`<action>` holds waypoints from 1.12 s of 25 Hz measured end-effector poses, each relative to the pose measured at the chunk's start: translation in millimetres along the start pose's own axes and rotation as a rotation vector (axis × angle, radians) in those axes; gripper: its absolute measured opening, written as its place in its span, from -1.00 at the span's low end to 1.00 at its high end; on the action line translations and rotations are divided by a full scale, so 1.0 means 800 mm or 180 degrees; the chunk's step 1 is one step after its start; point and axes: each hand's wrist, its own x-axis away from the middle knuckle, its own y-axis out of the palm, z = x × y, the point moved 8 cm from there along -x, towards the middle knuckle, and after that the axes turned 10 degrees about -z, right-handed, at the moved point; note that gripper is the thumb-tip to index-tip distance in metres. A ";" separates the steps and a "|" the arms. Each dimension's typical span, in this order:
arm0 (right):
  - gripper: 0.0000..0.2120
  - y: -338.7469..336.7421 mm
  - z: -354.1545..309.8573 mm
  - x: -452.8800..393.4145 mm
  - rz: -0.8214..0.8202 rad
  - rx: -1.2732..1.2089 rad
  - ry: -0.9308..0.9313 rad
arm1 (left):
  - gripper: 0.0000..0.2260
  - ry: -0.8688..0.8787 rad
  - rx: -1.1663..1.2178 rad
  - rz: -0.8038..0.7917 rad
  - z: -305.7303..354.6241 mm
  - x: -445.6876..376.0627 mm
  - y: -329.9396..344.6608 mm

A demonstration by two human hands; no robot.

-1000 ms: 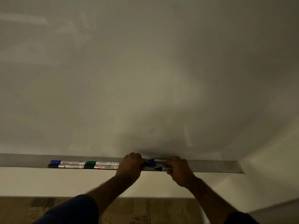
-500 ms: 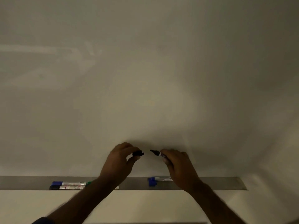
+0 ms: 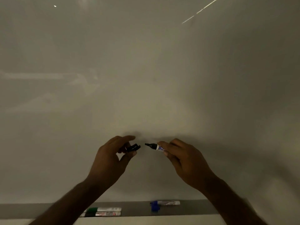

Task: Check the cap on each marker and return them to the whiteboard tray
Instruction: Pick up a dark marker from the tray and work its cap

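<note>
Pinching black cap [image 3: 133,147] between thumb and fingers of left hand [image 3: 112,161]; right hand [image 3: 185,161] gripping black marker [image 3: 155,146], bare tip pointing at cap mouth, small gap between. Step in hand: cap check, marker uncapped. Next move calling for lining tip with cap, pressing shut. Below fingers, whiteboard tray [image 3: 194,208] holding blue marker [image 3: 165,204], green marker [image 3: 103,209], another beside it.

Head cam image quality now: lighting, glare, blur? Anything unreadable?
Head view: dim, warm-grey lighting; glare streak on the glossy whiteboard upper right, faint reflections at left. Left hand with the black cap and right hand with the uncapped black-tipped marker are fairly sharp; forearms smear with motion blur. Labels of the markers in the grey metal tray are unreadable; wide-angle bends the tray's edge slightly.
</note>
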 end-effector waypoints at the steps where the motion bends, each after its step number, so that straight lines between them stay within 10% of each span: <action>1: -0.69 -0.003 -0.004 -0.002 -0.0014 0.0039 -0.0041 | -0.68 -0.0038 0.0065 0.0052 0.002 -0.001 -0.006; 28: -0.80 -0.026 -0.045 -0.019 0.0005 -0.0031 -0.0227 | -0.83 0.0089 0.0138 -0.0422 0.038 -0.007 -0.005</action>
